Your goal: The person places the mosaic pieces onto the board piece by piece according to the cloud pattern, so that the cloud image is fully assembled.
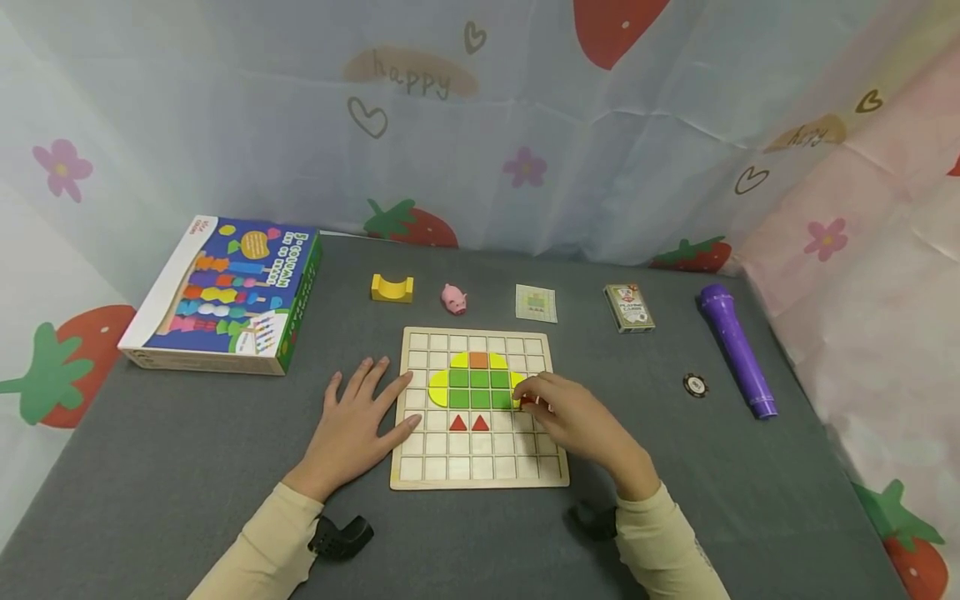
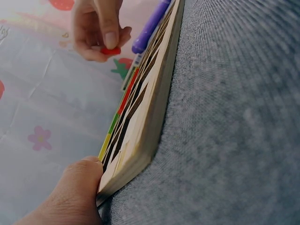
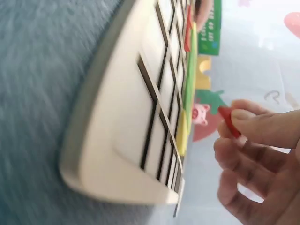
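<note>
A wooden grid board (image 1: 482, 468) lies in front of the person. On it, green squares (image 1: 480, 378), yellow curved pieces (image 1: 438, 388) and an orange square (image 1: 477, 360) form a rounded shape, with two red triangles (image 1: 458, 423) below. The left hand (image 1: 356, 429) rests with spread fingers at the board's left edge, its thumb over the rim. Above the board's right side, the right hand (image 1: 581, 421) pinches a small red piece (image 3: 229, 121) between thumb and index finger; the right wrist view shows it raised off the board.
Behind the board are a yellow arched block (image 1: 392, 289), a pink pig figure (image 1: 453, 299), a pattern card (image 1: 536, 303) and a playing card box (image 1: 629, 308). A large game box (image 1: 225, 296) lies left. At right are a round chip (image 1: 695, 385) and a purple tube (image 1: 738, 350).
</note>
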Motion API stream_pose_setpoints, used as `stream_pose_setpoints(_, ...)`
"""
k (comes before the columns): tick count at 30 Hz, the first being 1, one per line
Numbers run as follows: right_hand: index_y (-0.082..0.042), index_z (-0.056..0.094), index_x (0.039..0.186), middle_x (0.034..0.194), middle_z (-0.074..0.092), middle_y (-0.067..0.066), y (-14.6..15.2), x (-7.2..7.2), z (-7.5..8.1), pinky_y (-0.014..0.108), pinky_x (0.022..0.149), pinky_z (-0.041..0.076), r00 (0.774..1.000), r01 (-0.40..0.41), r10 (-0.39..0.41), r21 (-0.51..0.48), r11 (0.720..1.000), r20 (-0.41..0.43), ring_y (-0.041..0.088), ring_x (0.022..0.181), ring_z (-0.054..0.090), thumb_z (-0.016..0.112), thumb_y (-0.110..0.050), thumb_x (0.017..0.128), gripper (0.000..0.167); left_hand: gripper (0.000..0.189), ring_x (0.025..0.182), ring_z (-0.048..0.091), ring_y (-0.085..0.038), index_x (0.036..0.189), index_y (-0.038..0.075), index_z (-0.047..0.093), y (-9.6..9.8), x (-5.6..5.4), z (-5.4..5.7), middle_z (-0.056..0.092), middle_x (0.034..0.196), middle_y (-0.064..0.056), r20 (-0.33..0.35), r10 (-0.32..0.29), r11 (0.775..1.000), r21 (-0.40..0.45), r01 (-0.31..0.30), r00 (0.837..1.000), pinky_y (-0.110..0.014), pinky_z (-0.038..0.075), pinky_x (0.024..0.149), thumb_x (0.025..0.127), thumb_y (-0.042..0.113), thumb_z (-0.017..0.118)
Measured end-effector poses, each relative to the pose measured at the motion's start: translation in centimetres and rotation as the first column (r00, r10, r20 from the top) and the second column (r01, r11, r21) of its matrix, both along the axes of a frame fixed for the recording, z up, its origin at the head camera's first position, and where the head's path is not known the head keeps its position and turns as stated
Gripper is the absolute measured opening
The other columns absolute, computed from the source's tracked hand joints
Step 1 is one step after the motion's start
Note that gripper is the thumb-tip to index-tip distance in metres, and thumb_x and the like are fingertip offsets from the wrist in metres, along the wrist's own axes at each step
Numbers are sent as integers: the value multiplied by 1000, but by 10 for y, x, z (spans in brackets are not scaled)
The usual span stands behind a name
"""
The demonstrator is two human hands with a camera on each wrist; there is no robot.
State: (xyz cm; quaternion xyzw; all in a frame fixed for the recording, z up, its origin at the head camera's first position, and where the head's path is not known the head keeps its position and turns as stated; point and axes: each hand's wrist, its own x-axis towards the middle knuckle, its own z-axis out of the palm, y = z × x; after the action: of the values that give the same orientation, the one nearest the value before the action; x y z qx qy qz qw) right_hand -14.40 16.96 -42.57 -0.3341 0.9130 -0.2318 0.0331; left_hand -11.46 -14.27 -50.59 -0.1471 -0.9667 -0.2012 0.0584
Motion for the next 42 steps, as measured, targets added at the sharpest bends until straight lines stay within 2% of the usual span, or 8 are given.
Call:
stream_pose_setpoints(5,-10,67,101,91,69,-4,-10,1,-5,25,68,51,998,-17,18,-19,1000,54,7,78,62,68,-11,89,13,69,144,20,-35,147,24,41,-1,1,-2,32,154,-14,-19,-7,1000,29,8,1000,-66,8,110,90,60,52)
stream_pose_setpoints(9,-12,65,99,89,70,-5,-15,1,-9,22,67,51,997,-34,35,-16,999,66,5,79,64,69,-14,89,11,68,144,22,-36,147,24,41,-1,2,-3,33,153,-14,-33,-9,999,33,10,999,-66,9,109,90,60,51)
stream_pose_setpoints(19,-13,69,93,88,66,-6,-19,0,-12,25,70,50,998,-41,40,20,999,47,5,77,57,71,-13,87,7,69,145,19,-35,148,25,40,-2,1,0,30,154,-13,-1,-8,1000,21,8,1000,-66,8,110,90,61,51)
stream_pose_setpoints(28,-11,69,96,90,67,-4,-21,-3,-17,26,74,52,995,-49,46,28,998,89,7,80,59,68,-13,89,7,70,145,19,-35,148,25,39,-2,1,2,30,155,-13,2,-8,1000,12,8,1000,-65,8,110,90,61,51)
stream_pose_setpoints(42,-10,68,96,92,66,-3,-24,0,-22,26,75,52,998,-17,15,35,999,55,8,83,59,69,-9,88,8,70,145,19,-35,147,24,40,-1,1,2,30,154,-13,10,-5,1000,5,5,1000,-65,8,110,90,62,51)
